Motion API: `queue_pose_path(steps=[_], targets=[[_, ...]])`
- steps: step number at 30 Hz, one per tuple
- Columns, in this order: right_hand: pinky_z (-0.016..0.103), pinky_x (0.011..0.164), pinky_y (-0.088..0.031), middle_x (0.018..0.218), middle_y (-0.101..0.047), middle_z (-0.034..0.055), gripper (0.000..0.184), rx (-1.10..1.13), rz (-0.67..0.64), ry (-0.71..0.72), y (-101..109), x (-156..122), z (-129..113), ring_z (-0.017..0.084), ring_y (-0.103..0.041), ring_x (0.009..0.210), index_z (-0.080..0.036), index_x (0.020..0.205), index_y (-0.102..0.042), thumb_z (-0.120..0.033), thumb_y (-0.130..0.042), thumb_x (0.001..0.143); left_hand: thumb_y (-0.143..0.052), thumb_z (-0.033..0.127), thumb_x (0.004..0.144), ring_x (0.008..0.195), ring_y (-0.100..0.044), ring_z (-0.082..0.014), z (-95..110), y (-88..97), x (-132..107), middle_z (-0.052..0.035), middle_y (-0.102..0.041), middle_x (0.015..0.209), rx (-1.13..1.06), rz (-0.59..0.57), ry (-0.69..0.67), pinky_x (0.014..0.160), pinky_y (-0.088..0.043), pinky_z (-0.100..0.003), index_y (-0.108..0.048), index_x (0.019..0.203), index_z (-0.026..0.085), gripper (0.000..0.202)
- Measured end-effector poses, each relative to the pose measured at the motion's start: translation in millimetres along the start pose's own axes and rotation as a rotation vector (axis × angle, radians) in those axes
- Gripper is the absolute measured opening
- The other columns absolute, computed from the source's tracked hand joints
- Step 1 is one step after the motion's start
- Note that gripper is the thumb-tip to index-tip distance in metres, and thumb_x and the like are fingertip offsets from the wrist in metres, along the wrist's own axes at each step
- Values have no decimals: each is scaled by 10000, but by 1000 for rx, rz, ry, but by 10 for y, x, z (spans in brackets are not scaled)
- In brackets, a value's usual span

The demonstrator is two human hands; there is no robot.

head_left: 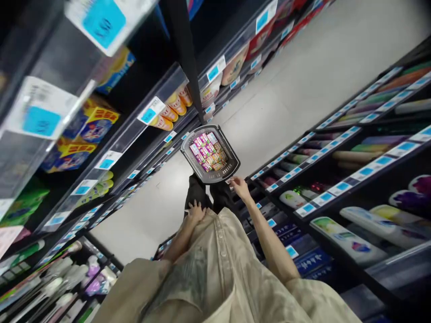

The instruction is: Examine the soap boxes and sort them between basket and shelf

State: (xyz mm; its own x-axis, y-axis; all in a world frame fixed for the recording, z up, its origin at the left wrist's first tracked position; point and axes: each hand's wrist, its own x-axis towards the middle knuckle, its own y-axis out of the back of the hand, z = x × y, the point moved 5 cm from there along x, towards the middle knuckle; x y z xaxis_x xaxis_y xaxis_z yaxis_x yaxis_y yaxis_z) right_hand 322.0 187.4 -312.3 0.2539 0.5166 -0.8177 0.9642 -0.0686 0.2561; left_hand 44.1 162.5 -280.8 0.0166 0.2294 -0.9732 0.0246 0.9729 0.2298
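Observation:
A dark grey shopping basket point(232, 168) stands on the floor just ahead of my feet. Inside it lie rows of small purple, white and orange packs point(206, 150). My left hand point(196, 211) rests against my thigh with its fingers spread and nothing in it. Close to the basket's near right corner, the fingers of my right hand point(239, 186) are pinched together. Something small and pale shows at those fingertips, too small to name. Whether my right hand touches the basket I cannot tell.
Store shelves with blue-and-white price tags point(151, 111) line both sides of the aisle. Yellow-and-blue detergent boxes point(97, 123) sit at left, white bottles point(346, 240) at right. Long-handled brushes point(50, 289) hang at lower left. The pale floor point(286, 94) runs between the shelves.

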Motion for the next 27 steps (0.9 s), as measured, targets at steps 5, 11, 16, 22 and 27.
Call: queue_pose_path(steps=[5,11,16,22,27], targets=[[408,1044,-565,1183,-813,122,392,-204,6,-97,-377,695,266,250,-769,1096,-154,1315,-651,-246,-651,935,-409,622,1041,1617,-257,-525,-114,-188,488,-171,-307,1775,73,-140,78,1188,-341,-801,-473,1646,254,711],[492,1109,-533,1312,-742,159,488,-373,-60,-151,-876,1440,534,285,-720,1203,-127,1385,-619,-363,-728,972,-669,641,900,1580,-225,-635,-396,-331,873,-297,-78,1790,178,-256,271,1027,-414,-884,-245,1737,232,1023],[402,1182,-470,1533,-605,232,777,-398,-52,-88,-1196,2030,608,326,-586,1420,-84,1584,-408,-271,-737,906,-750,604,850,1520,-370,-628,-510,-377,1128,-343,-148,1764,255,-259,294,935,-551,-778,-144,1751,273,1136],[452,1205,-455,1610,-489,266,899,-449,-13,-75,-1378,2617,815,366,-509,1465,-60,1644,-282,-270,-739,898,-818,554,821,1322,-623,-463,-528,-241,1541,-313,-506,1515,177,-62,242,1005,-567,-571,-50,1754,248,1246],[481,1227,-424,1604,-476,271,958,-504,-9,-36,-1424,3057,1014,373,-469,1475,-37,1667,-225,-206,-734,873,-864,448,774,1293,-639,-432,-512,-150,1833,-270,-485,1522,153,-9,311,1021,-547,-511,-113,1743,259,1240]])
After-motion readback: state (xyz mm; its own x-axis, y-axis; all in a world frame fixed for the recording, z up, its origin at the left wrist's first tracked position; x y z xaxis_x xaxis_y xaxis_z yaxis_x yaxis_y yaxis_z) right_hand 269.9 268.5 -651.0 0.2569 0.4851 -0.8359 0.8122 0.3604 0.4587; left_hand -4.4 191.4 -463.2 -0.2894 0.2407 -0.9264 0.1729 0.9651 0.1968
